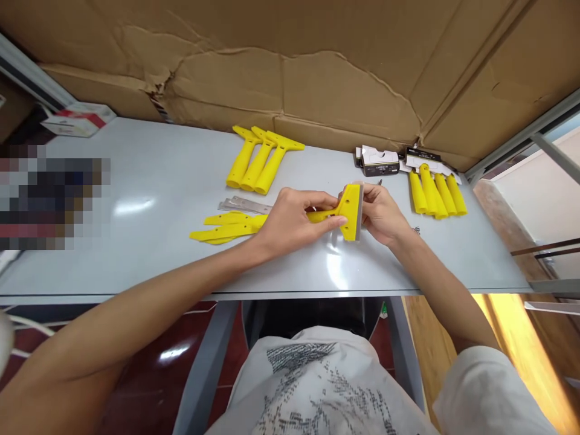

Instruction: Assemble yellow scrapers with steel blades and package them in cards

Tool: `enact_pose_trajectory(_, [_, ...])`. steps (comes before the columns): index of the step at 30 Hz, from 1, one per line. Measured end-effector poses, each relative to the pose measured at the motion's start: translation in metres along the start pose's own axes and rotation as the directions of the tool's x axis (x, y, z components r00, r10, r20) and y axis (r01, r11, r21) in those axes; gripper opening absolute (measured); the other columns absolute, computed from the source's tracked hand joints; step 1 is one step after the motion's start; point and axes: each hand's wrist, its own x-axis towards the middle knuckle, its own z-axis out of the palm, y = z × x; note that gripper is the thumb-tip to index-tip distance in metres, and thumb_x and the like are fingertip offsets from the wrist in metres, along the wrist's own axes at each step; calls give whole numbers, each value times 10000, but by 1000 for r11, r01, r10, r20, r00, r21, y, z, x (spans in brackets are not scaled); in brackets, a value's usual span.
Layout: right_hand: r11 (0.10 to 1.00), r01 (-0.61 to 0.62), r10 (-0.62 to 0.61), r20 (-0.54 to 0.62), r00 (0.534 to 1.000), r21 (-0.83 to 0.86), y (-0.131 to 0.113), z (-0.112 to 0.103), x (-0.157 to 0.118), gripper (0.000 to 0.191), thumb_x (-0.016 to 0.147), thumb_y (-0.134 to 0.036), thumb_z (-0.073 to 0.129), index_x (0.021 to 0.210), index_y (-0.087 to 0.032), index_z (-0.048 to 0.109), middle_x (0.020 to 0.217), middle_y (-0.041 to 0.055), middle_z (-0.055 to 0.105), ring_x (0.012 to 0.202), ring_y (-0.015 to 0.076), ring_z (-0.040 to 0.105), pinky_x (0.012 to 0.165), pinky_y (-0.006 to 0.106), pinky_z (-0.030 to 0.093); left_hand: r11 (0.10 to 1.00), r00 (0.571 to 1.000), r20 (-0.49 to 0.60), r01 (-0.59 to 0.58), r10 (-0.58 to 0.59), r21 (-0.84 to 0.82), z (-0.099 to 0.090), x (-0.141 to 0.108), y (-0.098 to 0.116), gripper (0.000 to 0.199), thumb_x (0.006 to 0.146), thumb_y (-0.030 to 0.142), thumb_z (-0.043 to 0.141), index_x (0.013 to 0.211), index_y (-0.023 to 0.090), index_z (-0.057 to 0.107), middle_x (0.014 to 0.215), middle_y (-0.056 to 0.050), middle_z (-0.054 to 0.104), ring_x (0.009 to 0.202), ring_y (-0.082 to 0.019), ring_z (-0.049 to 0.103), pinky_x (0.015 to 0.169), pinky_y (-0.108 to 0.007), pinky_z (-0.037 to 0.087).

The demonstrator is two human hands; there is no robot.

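My left hand [296,220] is closed round the neck of a yellow scraper [350,211], its thumb on the wide head. A grey metal blade [360,212] lies along the head's right edge. My right hand [380,211] has its fingers bent at that edge; what its fingertips pinch is hard to make out. Left of my left hand, flat yellow plastic parts [226,229] lie in a pile, with loose metal blades [244,205] just behind them, partly hidden by the hand.
Three yellow scraper handles [265,160] lie at the back of the grey table [149,260]. Several more yellow handles [437,193] lie at the right beside black-and-white packages [379,162]. A white-and-red box [79,119] stands back left. Cardboard [281,78] lines the rear.
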Motion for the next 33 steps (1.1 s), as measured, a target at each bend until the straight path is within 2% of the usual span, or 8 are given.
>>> enact_pose_trajectory(5, [996, -3, 4, -7, 1000, 84, 3, -3, -1, 550, 605, -541, 1048, 828, -203, 674, 658, -63, 616, 513, 63, 472, 477, 210, 408, 1000, 1000, -1, -22, 22, 12, -1, 2, -2, 236, 865, 371, 851, 1009, 184, 864, 1023, -40, 868, 910, -206, 816, 891, -301, 666])
enact_pose_trajectory(10, [994, -38, 25, 132, 991, 98, -2, -9, -4, 528, 606, -522, 1062, 750, -181, 685, 705, -25, 632, 584, 83, 525, 516, 222, 437, 997, 999, 7, -42, 41, 66, -1, 1, 0, 201, 868, 325, 862, 1001, 175, 860, 1008, -30, 865, 876, -177, 802, 863, -261, 636])
enact_pose_trajectory(13, [992, -41, 22, 157, 987, 116, -4, -11, -7, 474, 626, -467, 1067, 781, -181, 722, 716, -22, 640, 601, 87, 543, 526, 221, 439, 995, 998, 14, -68, 67, 78, -1, 0, 0, 179, 874, 300, 866, 1004, 176, 858, 1010, -25, 865, 865, -167, 798, 853, -246, 630])
enact_pose_trajectory(18, [992, -49, 35, 119, 992, 119, -4, -10, -8, 487, 604, -463, 1078, 768, -180, 715, 701, -28, 633, 600, 85, 526, 532, 225, 432, 984, 988, 12, -155, 155, 89, 1, 1, -5, 174, 885, 282, 872, 1007, 159, 852, 986, -33, 861, 840, -154, 790, 830, -229, 611])
enact_pose_trajectory(25, [990, -99, 100, -5, 995, 98, 1, -7, -9, 533, 614, -521, 1062, 875, -192, 733, 774, -14, 701, 617, 87, 540, 556, 234, 433, 960, 972, 25, -234, 233, 152, 2, 0, -10, 195, 913, 324, 869, 1030, 169, 856, 962, -46, 852, 840, -168, 787, 810, -244, 584])
enact_pose_trajectory(28, [992, -96, 97, -5, 995, 81, 1, -6, -10, 531, 612, -523, 1061, 854, -183, 732, 788, -7, 702, 618, 83, 535, 551, 232, 422, 962, 973, 21, -232, 231, 145, 3, 1, -10, 192, 903, 324, 876, 1023, 174, 860, 936, -36, 847, 819, -162, 777, 793, -242, 573])
enact_pose_trajectory(33, [996, -50, 52, -32, 998, 74, -1, -3, -11, 525, 587, -540, 1063, 774, -188, 722, 747, -19, 662, 606, 80, 508, 538, 233, 424, 984, 987, 34, -160, 158, 74, 3, 1, -8, 184, 878, 301, 877, 1003, 167, 861, 968, -31, 856, 827, -152, 777, 822, -234, 585])
